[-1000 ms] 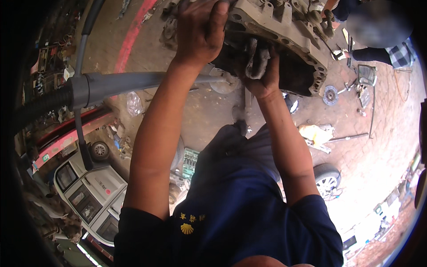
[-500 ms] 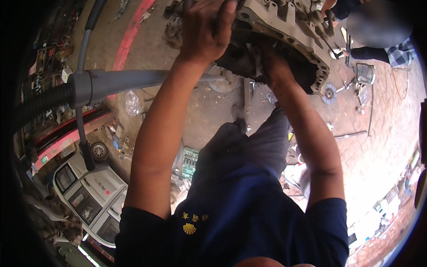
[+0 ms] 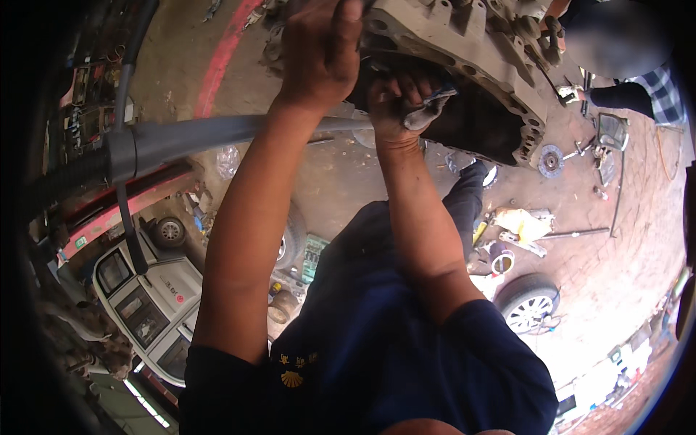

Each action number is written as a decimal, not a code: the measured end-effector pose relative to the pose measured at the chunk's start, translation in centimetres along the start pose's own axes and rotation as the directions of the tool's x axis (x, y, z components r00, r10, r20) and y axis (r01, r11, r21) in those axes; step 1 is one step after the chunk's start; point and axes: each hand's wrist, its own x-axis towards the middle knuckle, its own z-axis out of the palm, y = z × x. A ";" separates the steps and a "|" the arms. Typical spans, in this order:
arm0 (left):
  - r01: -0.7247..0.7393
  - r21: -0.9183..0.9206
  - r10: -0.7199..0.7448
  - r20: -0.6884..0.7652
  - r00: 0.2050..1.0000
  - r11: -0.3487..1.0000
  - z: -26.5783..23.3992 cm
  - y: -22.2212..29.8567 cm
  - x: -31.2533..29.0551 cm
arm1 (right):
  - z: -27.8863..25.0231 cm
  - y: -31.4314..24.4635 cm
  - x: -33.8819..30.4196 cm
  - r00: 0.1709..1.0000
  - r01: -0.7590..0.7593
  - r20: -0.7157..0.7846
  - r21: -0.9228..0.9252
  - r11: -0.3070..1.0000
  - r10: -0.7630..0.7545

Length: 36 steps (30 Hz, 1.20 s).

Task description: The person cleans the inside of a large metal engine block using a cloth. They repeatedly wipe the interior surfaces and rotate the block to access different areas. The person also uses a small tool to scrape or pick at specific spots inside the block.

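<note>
The right hand [image 3: 399, 107] has its palm turned toward the camera and its fingers curled in, with a grey rag [image 3: 426, 114] pinched at its thumb side. Hand and rag are in front of the dark hollow of a large metal housing [image 3: 453, 47], just below its pale, hole-studded rim. The left hand [image 3: 321, 61] is raised beside the housing's left end, thumb pointing up; its fingers run into the upper edge of the view, so I cannot tell whether they are spread or gripping, nor whether they touch the metal

Behind the left forearm passes a thick grey bar [image 3: 196, 138], ending near the right wrist. On the floor to the right lie a clutch disc [image 3: 551, 161], a pale yellow bag [image 3: 525, 223] and a wheel [image 3: 529, 304]. A green tool case [image 3: 313, 257] is left of the person's legs, with a white van [image 3: 156, 293] farther left. At the upper right, well apart from both hands, another person's checked sleeve [image 3: 663, 94] reaches in from the edge
</note>
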 end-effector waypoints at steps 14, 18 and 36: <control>-0.190 0.332 0.199 0.007 0.980 0.924 -0.1 -4.6 -3.4 | 8.0 -2.1 -2.6 0.909 -0.324 -0.099 -0.780 -0.536 -0.405; -0.011 0.204 0.026 -0.071 0.997 0.979 0.7 -3.7 -3.1 | 6.1 -2.5 -7.0 0.836 -0.319 -0.056 -0.859 -0.400 -0.546; 0.062 0.066 -0.061 -0.024 0.998 0.996 0.3 -2.5 -1.5 | 5.8 1.1 -2.7 0.766 -0.163 -0.354 -0.914 0.372 -0.536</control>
